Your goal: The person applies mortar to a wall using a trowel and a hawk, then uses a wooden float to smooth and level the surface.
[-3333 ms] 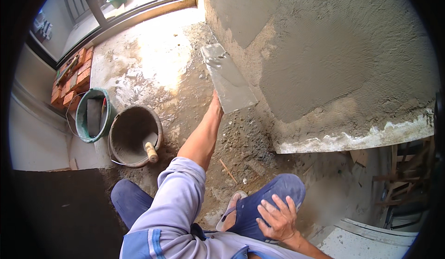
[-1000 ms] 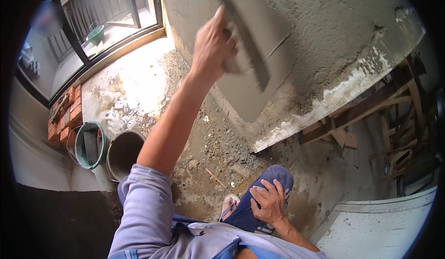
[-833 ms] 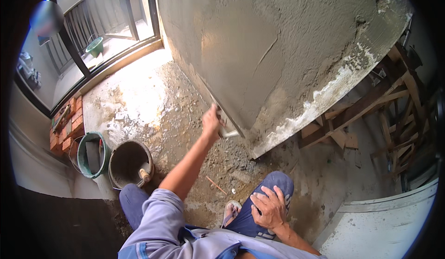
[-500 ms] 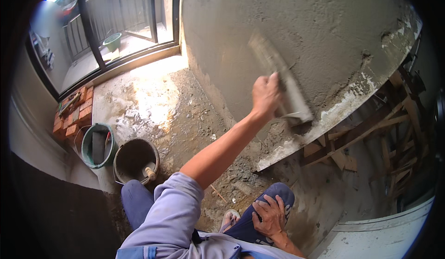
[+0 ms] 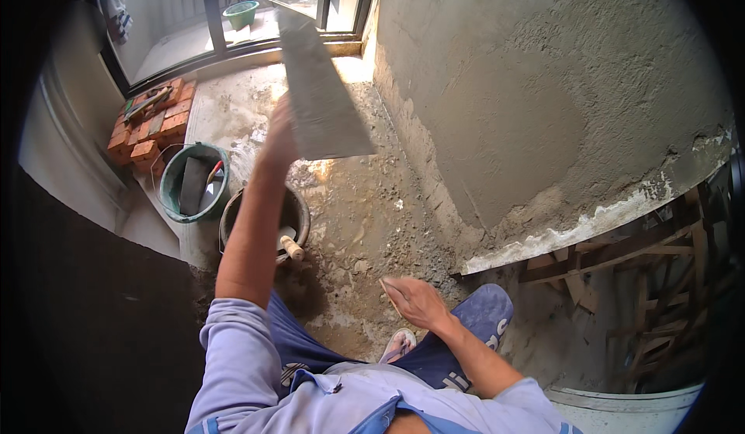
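My blurred left hand [image 5: 281, 127] grips a flat plastering float [image 5: 322, 96], held up over the floor near the dark bucket [image 5: 229, 224], with its grey blade facing me. My right hand [image 5: 415, 302] is off my knee, fingers closed beside a thin pale strip [image 5: 392, 294]; whether it holds this strip is unclear. To the right stands the wall [image 5: 497, 123] with damp, partly smoothed grey plaster and a ragged white lower edge. A wooden-handled tool [image 5: 293, 248] rests in the dark bucket, which is partly hidden by my left arm.
A green bucket [image 5: 177, 197] with tools and a stack of red bricks [image 5: 155, 127] stand at left. Behind are glass doors [image 5: 178, 22] and a green basin [image 5: 240, 17]. Loose timber [image 5: 605, 279] lies under the wall's edge at right; wet rubble [image 5: 365, 224] covers the floor.
My left hand has drawn the float off the wall and moved it left over the floor. My right hand has lifted from my knee and closed. My view has shifted.
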Available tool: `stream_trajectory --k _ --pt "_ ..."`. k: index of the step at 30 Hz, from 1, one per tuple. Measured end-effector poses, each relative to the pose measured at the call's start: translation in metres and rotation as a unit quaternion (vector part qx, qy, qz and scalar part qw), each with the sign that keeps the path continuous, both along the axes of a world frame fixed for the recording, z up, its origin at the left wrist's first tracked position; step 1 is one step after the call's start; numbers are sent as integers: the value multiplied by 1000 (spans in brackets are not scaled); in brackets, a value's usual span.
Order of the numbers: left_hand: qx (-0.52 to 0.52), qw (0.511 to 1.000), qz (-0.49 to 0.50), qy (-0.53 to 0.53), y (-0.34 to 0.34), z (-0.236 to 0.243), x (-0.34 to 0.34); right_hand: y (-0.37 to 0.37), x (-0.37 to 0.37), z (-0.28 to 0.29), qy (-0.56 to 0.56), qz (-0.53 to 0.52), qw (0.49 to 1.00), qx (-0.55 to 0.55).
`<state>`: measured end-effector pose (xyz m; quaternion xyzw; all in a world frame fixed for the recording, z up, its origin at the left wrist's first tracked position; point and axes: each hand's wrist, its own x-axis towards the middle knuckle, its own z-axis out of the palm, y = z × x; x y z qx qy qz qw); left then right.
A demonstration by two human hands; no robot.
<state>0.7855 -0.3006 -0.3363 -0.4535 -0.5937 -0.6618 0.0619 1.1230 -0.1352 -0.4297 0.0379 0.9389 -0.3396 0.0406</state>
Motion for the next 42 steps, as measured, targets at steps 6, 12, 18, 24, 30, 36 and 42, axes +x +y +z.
stream_trajectory --k 6,12,18,24,30,36,42 --pt "76 842 177 -504 -181 -176 -26 -85 -143 -76 -18 30 999 -13" --pt "-128 773 245 -571 -233 -224 -21 -145 -189 -103 -99 50 994 12" --pt "-46 789 166 -590 -239 -233 -17 -167 -238 -96 -194 118 964 141" --pt "-49 809 131 -571 -201 -224 -10 -105 -218 -61 -89 165 956 226" --pt "-131 849 130 -494 -129 -178 10 -56 -196 -48 2 160 923 351" --pt "-171 865 159 -445 -79 -191 5 -52 -185 -67 -48 104 936 333" --pt "-245 869 209 -375 -51 -192 11 -23 -182 -100 -108 92 960 243"
